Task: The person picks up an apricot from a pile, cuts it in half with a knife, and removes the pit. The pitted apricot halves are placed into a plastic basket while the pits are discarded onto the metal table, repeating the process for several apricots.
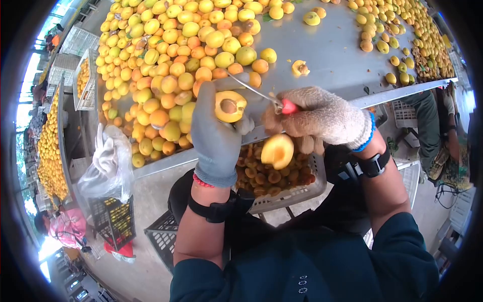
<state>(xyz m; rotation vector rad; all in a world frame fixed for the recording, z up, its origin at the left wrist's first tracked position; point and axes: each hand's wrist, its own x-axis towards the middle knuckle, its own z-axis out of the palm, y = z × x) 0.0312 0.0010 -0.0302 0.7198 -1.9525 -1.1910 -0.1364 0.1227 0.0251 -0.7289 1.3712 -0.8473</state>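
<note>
My left hand (216, 126), in a grey glove, is closed around an apricot half (225, 111) whose cut face shows the brown pit. My right hand (322, 113), in a knitted glove with a blue cuff, grips a small knife (289, 106) by its red handle. The thin blade points left, passing just above the apricot half. Below the right hand's fingers, a second apricot half (277, 151) appears over a crate (297, 195) of cut apricots between my knees. Whole apricots (171, 80) are heaped on the metal table beyond my left hand.
A cut apricot piece (300, 68) lies on the metal table (327, 45). At left, a plastic bag (108, 156) hangs by the table edge above a black crate (113, 221). A person in pink (68, 227) is at far left; another person's leg (427, 126) shows at right.
</note>
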